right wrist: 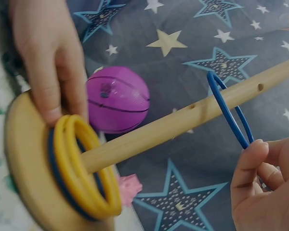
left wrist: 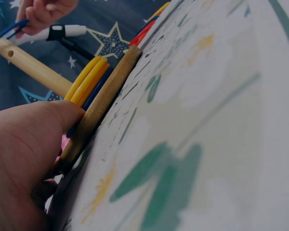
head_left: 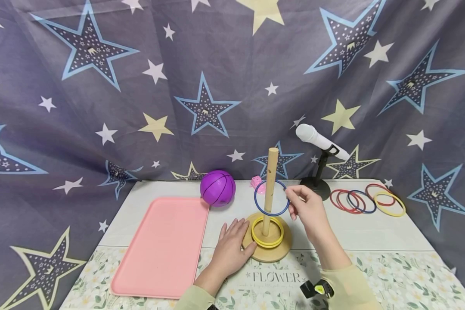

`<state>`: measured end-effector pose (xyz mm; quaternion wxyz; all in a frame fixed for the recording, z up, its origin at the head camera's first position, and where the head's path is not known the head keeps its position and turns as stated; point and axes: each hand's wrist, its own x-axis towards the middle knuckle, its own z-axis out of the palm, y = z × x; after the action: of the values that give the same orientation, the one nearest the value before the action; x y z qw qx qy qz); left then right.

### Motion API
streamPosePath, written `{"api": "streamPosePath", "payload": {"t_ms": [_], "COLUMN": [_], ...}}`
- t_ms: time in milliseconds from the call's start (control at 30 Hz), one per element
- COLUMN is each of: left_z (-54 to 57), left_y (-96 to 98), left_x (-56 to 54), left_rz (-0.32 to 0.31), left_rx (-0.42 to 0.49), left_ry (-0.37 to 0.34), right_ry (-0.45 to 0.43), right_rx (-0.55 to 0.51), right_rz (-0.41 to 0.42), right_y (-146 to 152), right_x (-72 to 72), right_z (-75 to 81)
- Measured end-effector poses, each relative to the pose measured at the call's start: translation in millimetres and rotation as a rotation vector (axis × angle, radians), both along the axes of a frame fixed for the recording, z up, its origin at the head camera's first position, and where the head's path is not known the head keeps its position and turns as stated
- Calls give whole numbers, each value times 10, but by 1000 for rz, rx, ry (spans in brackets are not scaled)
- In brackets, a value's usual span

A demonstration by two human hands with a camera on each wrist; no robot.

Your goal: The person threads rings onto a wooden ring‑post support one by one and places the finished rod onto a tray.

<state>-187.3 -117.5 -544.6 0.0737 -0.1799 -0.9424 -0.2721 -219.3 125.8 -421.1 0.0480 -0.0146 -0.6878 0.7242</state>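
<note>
A wooden ring-toss stand has a round base and an upright peg. My right hand pinches a blue ring between thumb and fingertips. That ring encircles the peg, tilted, well above the base. Two yellow rings lie stacked around the peg's foot, over another blue ring. Against the left side of the base rests my left hand, fingers extended and thumb on its edge near the yellow rings.
A pink tray lies at the left, with a purple ball by its far corner. Behind the peg sits a small pink object. A white microphone on a black stand and loose rings, including a yellow one, are at the right.
</note>
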Motion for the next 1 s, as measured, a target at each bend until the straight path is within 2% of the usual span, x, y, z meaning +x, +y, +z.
{"api": "streamPosePath", "payload": {"t_ms": [333,667,1000], "left_z": [18,34,45], "left_y": [4,6,6], "left_x": [5,24,26], "left_rz": [-2,-4,-4], "left_rx": [3,7,10], "left_ry": [-2,-12,4], "right_ry": [-58,-124,-162], "right_rx": [41,102,159], "right_rz": [22,92,136], "right_y": [92,152,101], "right_x": [-20,-16,19], "right_z": [-287,-539,-711]}}
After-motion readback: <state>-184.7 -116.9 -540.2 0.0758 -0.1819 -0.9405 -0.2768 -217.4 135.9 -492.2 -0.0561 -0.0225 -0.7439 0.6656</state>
